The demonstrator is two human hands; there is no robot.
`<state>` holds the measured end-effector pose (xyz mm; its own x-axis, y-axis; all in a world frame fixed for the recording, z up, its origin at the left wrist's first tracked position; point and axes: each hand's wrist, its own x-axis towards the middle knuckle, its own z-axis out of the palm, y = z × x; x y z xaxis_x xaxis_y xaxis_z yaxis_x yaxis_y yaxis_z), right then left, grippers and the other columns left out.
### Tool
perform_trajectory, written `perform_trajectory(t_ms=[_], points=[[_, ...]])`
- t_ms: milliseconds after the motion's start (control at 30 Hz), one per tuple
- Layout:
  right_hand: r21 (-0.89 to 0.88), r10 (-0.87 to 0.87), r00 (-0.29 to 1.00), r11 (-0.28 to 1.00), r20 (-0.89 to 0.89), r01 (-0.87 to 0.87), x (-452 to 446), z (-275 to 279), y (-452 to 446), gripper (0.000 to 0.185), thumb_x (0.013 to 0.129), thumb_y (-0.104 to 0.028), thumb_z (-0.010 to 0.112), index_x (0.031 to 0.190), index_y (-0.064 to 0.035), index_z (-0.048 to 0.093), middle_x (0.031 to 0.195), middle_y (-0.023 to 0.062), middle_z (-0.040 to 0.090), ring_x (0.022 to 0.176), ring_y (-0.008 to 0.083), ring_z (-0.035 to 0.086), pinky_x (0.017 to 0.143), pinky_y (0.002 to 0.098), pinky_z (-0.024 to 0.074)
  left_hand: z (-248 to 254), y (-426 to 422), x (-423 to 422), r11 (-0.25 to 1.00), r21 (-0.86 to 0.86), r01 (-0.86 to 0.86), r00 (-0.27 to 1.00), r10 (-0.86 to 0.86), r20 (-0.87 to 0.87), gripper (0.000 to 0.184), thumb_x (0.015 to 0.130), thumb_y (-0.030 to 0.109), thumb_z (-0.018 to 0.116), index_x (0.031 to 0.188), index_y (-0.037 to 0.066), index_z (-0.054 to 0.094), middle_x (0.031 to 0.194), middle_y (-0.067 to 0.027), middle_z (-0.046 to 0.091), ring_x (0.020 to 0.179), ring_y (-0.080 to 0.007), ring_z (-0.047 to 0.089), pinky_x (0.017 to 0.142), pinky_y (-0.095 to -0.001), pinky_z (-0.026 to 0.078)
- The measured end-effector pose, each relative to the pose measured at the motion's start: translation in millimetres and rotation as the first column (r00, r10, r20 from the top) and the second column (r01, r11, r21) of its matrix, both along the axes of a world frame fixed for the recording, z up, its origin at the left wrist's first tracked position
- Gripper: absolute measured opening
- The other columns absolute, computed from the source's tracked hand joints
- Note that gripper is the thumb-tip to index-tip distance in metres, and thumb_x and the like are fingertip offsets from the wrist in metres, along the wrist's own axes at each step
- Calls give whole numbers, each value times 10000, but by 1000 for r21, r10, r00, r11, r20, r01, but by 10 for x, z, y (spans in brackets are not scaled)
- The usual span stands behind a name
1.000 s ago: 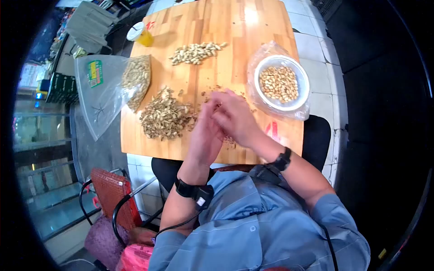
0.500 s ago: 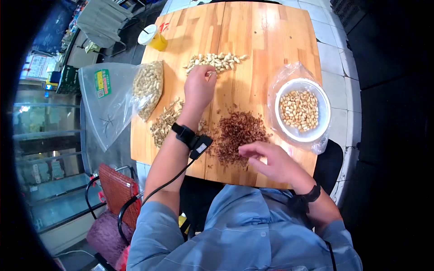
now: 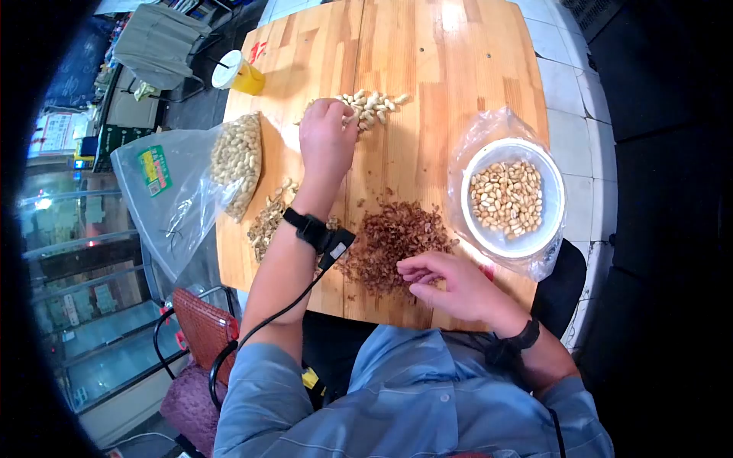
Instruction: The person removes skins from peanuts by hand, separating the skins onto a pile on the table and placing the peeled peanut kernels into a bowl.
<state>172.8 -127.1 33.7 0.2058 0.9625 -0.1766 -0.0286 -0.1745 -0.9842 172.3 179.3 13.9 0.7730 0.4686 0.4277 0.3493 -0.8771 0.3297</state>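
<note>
My left hand point(image 3: 327, 141) is over the left part of a small pile of unshelled peanuts point(image 3: 374, 107). Its fingers are curled down among them, the tips hidden, so what they grip does not show. Low over the near right edge of a heap of reddish-brown peanut skins point(image 3: 397, 240) hovers my right hand point(image 3: 450, 282). Its thumb and bent fingers are apart, with nothing visible between them. To the right, a white bowl point(image 3: 555, 183) lined with clear plastic contains shelled peanuts point(image 3: 506, 198). Broken shells point(image 3: 269, 225) lie beside my left forearm.
A clear bag of unshelled peanuts point(image 3: 237, 164) rests on the table's left side, its empty part hanging over the edge. Behind it stands a lidded cup of yellow drink point(image 3: 248, 79) with a straw. A red-backed chair point(image 3: 200, 336) is at the lower left. A cable runs from my left wrist.
My left hand has lowered onto the unshelled peanuts, its fingers now curled among them. My right hand stays near the skins, fingers slightly more bent. The whole view has shifted a little.
</note>
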Motion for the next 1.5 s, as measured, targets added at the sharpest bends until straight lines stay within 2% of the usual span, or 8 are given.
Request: perform_trajectory(t_ms=[67,167,333,567,700,800,900,1500], points=[[60,26,985,998,170,-36,32,-51,46,268,961,-123,556,1208,-23,581,1033,98,683,911,163,659,792,293,525,188,-148,-139,948,-312,-59,998,53,-28,132,831,131,731,895,44,655,836,-85,653,768,-213,627,687,-320,501],[-64,-253,935,968,-250,244,-39,170,171,218,978,-146,522,1144,-17,580,871,85,664,805,150,645,699,298,504,487,-531,-495,889,-458,-11,996,-31,-85,151,882,141,713,956,23,655,828,-67,682,744,-137,624,665,-256,496],[-25,-439,837,889,-326,457,-148,199,326,151,951,-156,605,995,-12,604,815,44,663,694,101,615,630,225,492,498,-1400,-1223,475,-877,69,998,-43,55,105,910,64,674,981,-6,640,850,-43,679,745,-86,619,666,-230,502],[-91,-306,811,949,-499,302,-353,101,38,141,919,-178,674,941,-43,639,821,24,676,702,97,629,603,229,497,387,-1921,-1668,395,-897,197,972,40,231,102,891,7,683,972,12,621,835,-12,646,736,-69,604,646,-209,481],[-25,-344,803,924,-487,381,-474,61,-80,150,928,-180,666,981,-41,651,834,29,681,716,97,638,595,227,491,420,-2005,-1734,662,-722,202,977,-84,196,111,884,4,691,964,22,616,814,3,620,722,-67,590,639,-206,469],[-73,-368,803,922,-470,380,-551,73,-108,156,929,-171,664,998,-31,650,839,28,672,719,91,620,635,224,494,376,-2070,-1796,619,-760,198,973,-28,231,96,907,17,666,985,18,609,829,-9,627,719,-74,589,637,-210,473],[-50,-346,812,929,-470,367,-603,153,-140,157,930,-170,664,1002,-31,645,839,28,668,724,92,620,632,225,494,406,-2153,-1842,342,-911,231,945,145,293,79,937,35,631,1004,8,599,839,-24,637,715,-82,592,630,-217,482],[154,-281,827,904,-487,398,-813,126,-65,202,980,-177,581,1105,-24,623,1112,51,641,898,87,608,749,235,503,303,-2232,-2030,0,-963,268,942,212,262,192,977,173,607,1062,5,645,828,-30,641,693,-83,572,627,-221,465]])
